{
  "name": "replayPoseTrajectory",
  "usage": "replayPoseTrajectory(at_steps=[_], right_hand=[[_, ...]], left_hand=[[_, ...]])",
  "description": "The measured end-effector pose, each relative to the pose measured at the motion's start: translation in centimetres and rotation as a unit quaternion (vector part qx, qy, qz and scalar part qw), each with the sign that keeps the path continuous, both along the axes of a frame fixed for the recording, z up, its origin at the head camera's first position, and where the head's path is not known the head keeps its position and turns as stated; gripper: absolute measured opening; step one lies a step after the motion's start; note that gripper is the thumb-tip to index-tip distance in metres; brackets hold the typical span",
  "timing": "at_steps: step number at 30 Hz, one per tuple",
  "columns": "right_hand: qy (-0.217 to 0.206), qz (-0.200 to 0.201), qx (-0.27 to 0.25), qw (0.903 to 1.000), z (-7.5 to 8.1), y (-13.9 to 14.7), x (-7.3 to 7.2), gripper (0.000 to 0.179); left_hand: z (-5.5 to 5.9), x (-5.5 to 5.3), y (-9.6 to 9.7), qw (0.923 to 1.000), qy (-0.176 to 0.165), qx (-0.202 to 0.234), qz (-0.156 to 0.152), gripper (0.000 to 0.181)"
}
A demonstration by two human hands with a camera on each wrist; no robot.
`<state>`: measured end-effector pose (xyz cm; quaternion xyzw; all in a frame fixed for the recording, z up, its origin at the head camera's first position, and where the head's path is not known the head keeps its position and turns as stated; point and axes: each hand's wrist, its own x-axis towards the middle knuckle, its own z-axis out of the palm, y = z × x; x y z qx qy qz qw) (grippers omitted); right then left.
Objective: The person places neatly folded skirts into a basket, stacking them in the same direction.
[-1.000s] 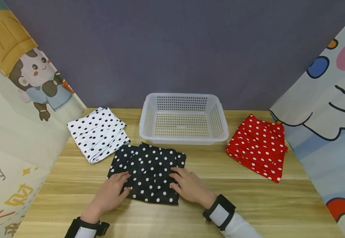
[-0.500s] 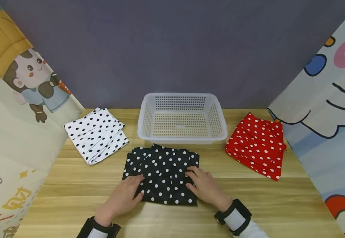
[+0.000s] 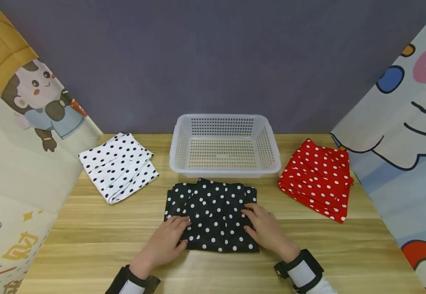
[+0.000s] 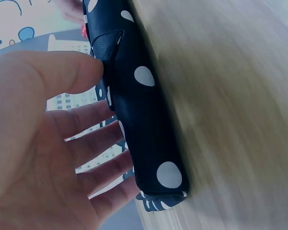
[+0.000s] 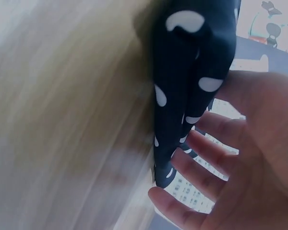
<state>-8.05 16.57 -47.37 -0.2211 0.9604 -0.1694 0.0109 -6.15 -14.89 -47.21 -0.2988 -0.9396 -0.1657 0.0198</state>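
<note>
A folded black cloth with white dots [image 3: 214, 216] lies flat on the wooden table, just in front of the white basket. My left hand [image 3: 166, 241] rests on its left side, fingertips on top and thumb at the near edge. On the opposite side my right hand [image 3: 268, 229] touches the cloth with its fingers spread. In the left wrist view, the thumb and extended fingers [image 4: 98, 177] press along the upper face of the thick folded edge [image 4: 149, 120]. The right wrist view has the right fingers [image 5: 201, 172] reaching over the layered fold [image 5: 182, 91].
A white perforated basket [image 3: 225, 172] stands behind the black cloth. To its left lies a folded white cloth with black dots [image 3: 119, 167], to its right a folded red cloth with white dots [image 3: 319, 177]. A dark panel [image 3: 213, 61] rises behind the table.
Both hands have slid the black cloth to the right across the table, until it lies in front of the basket. The white cloth, red cloth and basket have stayed in place.
</note>
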Motion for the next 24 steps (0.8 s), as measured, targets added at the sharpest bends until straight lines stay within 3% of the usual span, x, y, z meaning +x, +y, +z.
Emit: replayPoseTrajectory(at_steps=[8,19,24], right_hand=[[0.015,-0.023,-0.009,0.9996,0.0,1.4,0.0,0.042],[0.012,-0.045,-0.012,0.9989,0.1,3.0,-0.2,0.045],[0.013,-0.044,-0.01,0.9989,-0.1,3.4,-0.7,0.048]], left_hand=[[0.0,0.0,1.8,0.9999,0.006,-0.014,-0.007,0.041],[0.4,-0.3,3.6,0.9991,-0.027,-0.033,0.0,0.044],[0.4,-0.5,4.1,0.9995,-0.013,-0.03,-0.003,0.042]])
